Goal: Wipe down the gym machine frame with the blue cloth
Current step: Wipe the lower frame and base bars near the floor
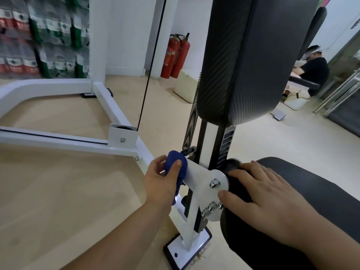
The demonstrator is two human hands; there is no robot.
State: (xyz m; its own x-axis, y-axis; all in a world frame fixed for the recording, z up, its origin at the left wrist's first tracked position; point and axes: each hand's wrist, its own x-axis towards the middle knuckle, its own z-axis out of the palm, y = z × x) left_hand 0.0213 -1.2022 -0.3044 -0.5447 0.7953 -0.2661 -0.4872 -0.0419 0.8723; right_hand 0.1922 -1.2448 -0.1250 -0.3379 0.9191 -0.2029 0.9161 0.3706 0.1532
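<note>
The gym machine has a white metal frame with a bolted bracket plate beside a black padded seat. My left hand grips a bunched blue cloth and holds it against the left end of the white bracket, just below a coiled spring. My right hand lies flat with fingers spread on the front edge of the black seat, its fingertips next to the bracket's bolts. A black backrest pad rises above both hands.
White base rails run across the wooden floor at left, with a black cable going up. Two red fire extinguishers stand by the far wall. A person in black sits at the right rear. Stacked bottle packs fill the upper left.
</note>
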